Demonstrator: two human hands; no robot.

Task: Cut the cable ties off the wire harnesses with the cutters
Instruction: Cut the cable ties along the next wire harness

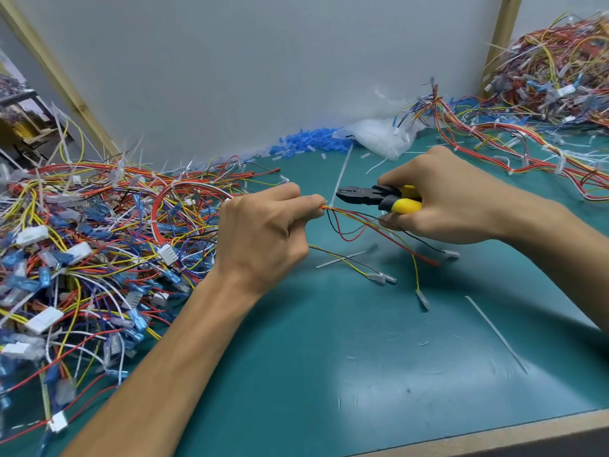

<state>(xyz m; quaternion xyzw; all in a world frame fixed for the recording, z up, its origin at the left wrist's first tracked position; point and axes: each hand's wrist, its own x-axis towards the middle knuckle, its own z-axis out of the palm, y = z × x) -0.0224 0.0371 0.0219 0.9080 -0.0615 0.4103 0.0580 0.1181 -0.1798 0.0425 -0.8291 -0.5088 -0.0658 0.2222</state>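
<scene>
Head view, centre of the frame: a thin wire harness (346,212) is held clear of the green tabletop (329,374). It is pinched by the thumb and forefinger of the left hand (263,232), right beside a white cable tie (341,174) whose long tail stands upward. The other fingers (296,192) of that hand are curled in. Yellow-handled cutters (379,196) are gripped by the right hand (451,199), whose fingers are wrapped round both handles. The jaws point left, with their tips just beside the base of the tie; whether they are parted cannot be told.

The harness is judged light and limp: its loose ends droop to the tabletop, so support close to the tie is required. The tie is judged stiff, thin plastic, easily snipped. The wire insulation is judged soft and easily nicked, so only the tie band should be taken between the blades.

A tangled pile of harnesses (82,242) is noted at the left of the frame, and loose cut ties (494,334) at the lower right.
</scene>
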